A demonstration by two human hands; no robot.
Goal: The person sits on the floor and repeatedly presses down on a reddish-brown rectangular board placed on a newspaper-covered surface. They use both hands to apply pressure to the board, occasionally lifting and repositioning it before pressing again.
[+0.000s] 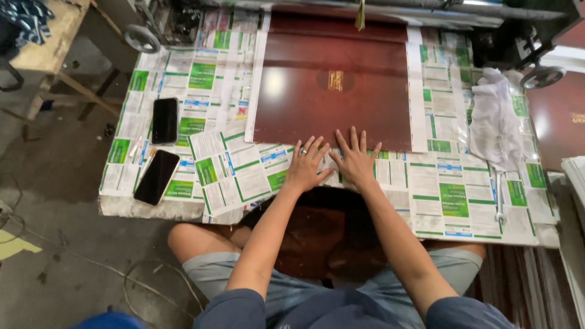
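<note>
Newspaper-covered worktop (451, 201) in a workshop: fingers (312, 148) of the left hand (306, 167) and right hand (355, 161) lie spread flat, gripping nothing, fingertips touching the near edge of a dark red cover (332, 85). Two black phones (161, 146) lie left, a white cloth (495, 119) right.

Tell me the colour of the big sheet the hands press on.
Dark reddish-brown sheet, glossy, with a small gold emblem; head view.

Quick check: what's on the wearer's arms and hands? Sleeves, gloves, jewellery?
Both arms are bare below short dark blue sleeves. No gloves on either hand. The left hand wears a ring on one finger; the right hand shows no ring or watch.
</note>
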